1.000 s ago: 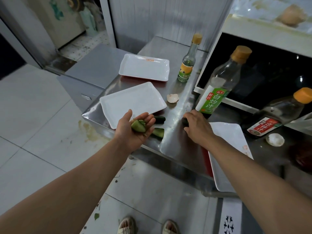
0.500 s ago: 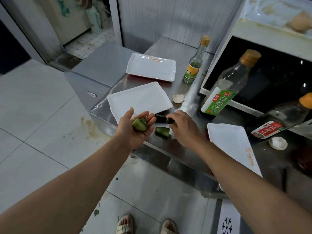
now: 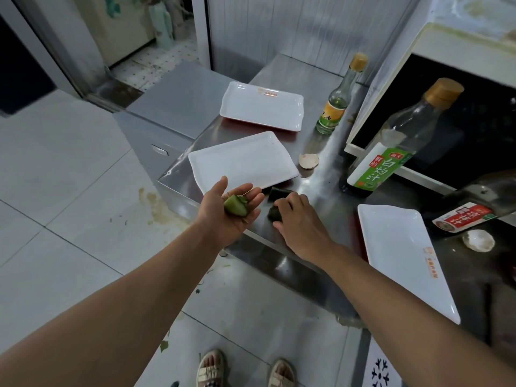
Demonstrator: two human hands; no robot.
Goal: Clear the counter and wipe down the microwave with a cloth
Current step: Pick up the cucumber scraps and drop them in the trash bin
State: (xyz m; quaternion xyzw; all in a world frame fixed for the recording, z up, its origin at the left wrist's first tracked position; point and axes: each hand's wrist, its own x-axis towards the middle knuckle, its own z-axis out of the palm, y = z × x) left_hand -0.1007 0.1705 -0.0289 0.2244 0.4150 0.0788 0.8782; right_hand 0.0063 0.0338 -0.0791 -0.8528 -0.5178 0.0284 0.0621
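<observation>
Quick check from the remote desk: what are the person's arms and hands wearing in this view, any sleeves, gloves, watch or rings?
Both arms are bare as far as the frame shows: no sleeves in view. The left hand and right hand wear no gloves, and no watch, wristband or ring is visible. Below, the feet wear light strapped sandals.

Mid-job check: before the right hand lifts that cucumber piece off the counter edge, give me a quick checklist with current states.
1. Right hand on the near cucumber piece: ok, fingers curl over it.
2. Grip fully closed: cannot tell, fingertips hidden.
3. Left hand ready to receive: ok, palm up, cupping a cucumber chunk.
4. Second dark piece left on the counter: not ok, remains to collect.
5. Eggshell cleared: not ok, lies beside the middle tray.
6. Bottle clear of the hand's path: ok.
</observation>
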